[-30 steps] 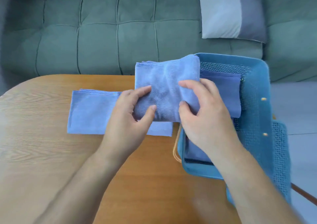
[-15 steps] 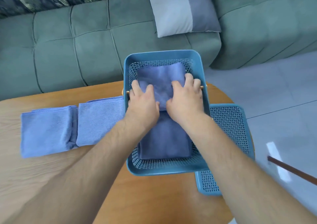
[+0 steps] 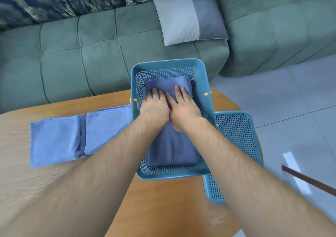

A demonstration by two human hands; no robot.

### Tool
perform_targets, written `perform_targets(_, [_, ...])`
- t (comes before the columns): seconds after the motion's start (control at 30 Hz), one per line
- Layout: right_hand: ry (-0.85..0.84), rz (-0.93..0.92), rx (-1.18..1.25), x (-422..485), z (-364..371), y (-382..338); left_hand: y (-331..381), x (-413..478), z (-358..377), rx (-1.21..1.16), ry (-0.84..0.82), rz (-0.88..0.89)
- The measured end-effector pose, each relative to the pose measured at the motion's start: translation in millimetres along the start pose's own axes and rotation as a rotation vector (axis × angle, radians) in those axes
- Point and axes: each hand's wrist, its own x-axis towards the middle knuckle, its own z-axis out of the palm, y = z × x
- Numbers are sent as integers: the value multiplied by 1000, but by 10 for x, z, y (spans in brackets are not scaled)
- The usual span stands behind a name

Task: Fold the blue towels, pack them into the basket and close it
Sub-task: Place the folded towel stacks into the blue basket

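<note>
Wood-grain table (image 3: 163, 200) fills the near ground, and on it stands the blue mesh basket (image 3: 169, 176), its long axis running near to far. Inside lies a folded blue towel (image 3: 172, 149), stretched the same way and almost filling the floor of the basket. Both hands sit on the far half of that towel: the left hand (image 3: 154, 107) and the right hand (image 3: 183, 106) lie side by side, palms down, fingers straight and slightly spread, pressing the cloth flat and gripping nothing.

Left of the basket, on the table, two more folded towels wait. The closer towel (image 3: 107, 129) touches the basket's left wall, and the outer towel (image 3: 52, 142) lies just beside it. The closer one also runs near to far, so it should drop in without turning, and the left hand is the nearer one to fetch it.

The lid (image 3: 236, 137) lies flat to the right, partly tucked behind the basket, nearer the right hand.

Beyond the table are a green sofa (image 3: 91, 58) and a grey cushion (image 3: 181, 18).
</note>
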Motion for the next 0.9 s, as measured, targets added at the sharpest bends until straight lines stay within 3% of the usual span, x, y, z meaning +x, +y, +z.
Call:
perform_targets(0.1, [78,-13,59,-263,-174,-55,-52,-330,-243,-8,86,100])
perform_targets(0.23, [358,-15,242,-787,-331,-458,-279,-936,-264,-162,540,236])
perform_targets(0.3, [538,-41,285,-921,-338,-727,-468,-1127,-225,-237,614,196])
perform_targets(0.37, [627,-85,323,-959,-293,-1040,-700,-1264,-146,-375,575,139])
perform_targets(0.47, [593,-157,323,-947,-112,-1542,-1167,-1367,155,-432,450,64])
perform_targets(0.57, [276,-168,290,-843,152,-1962,-1553,-1423,436,-420,305,-7])
perform_targets(0.63, [74,-64,284,-670,364,-2104,-1665,-1432,564,-471,251,-108])
perform_targets(0.7, [-22,84,300,-476,539,-2158,-1685,-1408,661,-518,119,-235])
perform_targets(0.77, [-43,175,320,-343,664,-2163,-1690,-1345,766,-546,-3,-347])
perform_targets(0.9, [22,294,348,-278,747,-2107,-1665,-1247,804,-520,-16,-447])
